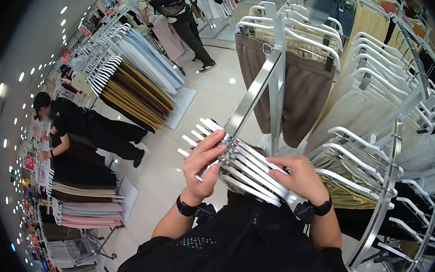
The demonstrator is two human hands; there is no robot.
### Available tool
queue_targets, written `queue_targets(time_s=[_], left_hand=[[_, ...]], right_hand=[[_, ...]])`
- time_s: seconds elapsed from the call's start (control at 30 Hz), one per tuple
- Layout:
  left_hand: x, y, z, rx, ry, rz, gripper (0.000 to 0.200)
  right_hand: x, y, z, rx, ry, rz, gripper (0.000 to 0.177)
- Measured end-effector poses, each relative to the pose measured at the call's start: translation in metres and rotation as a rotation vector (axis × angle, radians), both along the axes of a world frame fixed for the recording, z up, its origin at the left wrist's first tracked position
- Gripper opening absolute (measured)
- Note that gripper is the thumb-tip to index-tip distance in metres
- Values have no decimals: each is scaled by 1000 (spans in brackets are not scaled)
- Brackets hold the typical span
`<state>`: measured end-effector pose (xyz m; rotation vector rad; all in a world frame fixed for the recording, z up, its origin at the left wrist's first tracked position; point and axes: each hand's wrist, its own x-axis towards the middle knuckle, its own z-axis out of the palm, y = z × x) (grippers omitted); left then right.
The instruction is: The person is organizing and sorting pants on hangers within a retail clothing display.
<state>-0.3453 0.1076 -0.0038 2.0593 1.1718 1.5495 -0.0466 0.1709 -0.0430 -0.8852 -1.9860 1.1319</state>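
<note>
Several white hangers [252,170] hang close together at the end of a metal rail [254,93], in front of my body. My left hand [204,163] is wrapped round the hangers near their hooks, fingers on top and thumb below. My right hand [298,178] lies against the right ends of the hangers, its thumb and fingers closed on them. Below the hangers, the garments are mostly hidden by my hands and body. Brown trousers [308,92] hang farther along the rack.
White hangers with pale garments [362,111] fill the racks at the right, beside a curved metal bar [390,185]. At the left stand racks of folded trousers [136,94]. One person [96,124] works at the left, another [174,10] stands farther back.
</note>
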Motion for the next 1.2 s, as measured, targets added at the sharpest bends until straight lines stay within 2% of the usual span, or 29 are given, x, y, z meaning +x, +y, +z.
queue_targets(time_s=[0.1,0.17,0.27,0.4,0.47,0.53,0.6,0.67,0.73,0.8,0.87,1.2], left_hand=[[-1,3,2,11,29,-9,44],[-4,0,-2,17,58,-8,44],[-9,7,2,49,77,-21,43],[-18,15,17,71,218,-102,47],[-22,18,23,71,305,-142,49],[-25,19,23,74,322,-151,52],[-25,18,23,57,310,-152,53],[-24,17,21,41,287,-140,54],[-24,17,20,66,280,-137,53],[-23,16,17,66,269,-138,52],[-21,13,15,34,227,-125,51],[-12,5,0,-9,48,-87,46]], right_hand=[[-4,5,-5,-27,0,-34,28],[-7,2,-17,-56,36,-175,25],[-7,0,-31,-57,63,-261,24],[-10,3,-52,-57,142,-322,24],[-16,8,-56,-109,125,-461,24],[-18,21,-63,-28,143,-521,24],[-17,31,-61,-187,184,-608,24],[-15,44,-60,-179,183,-608,23],[-12,57,-57,-151,270,-666,23],[-12,72,-58,-121,246,-691,24],[-15,82,-56,34,225,-776,25],[-10,97,-49,57,161,-825,26]])
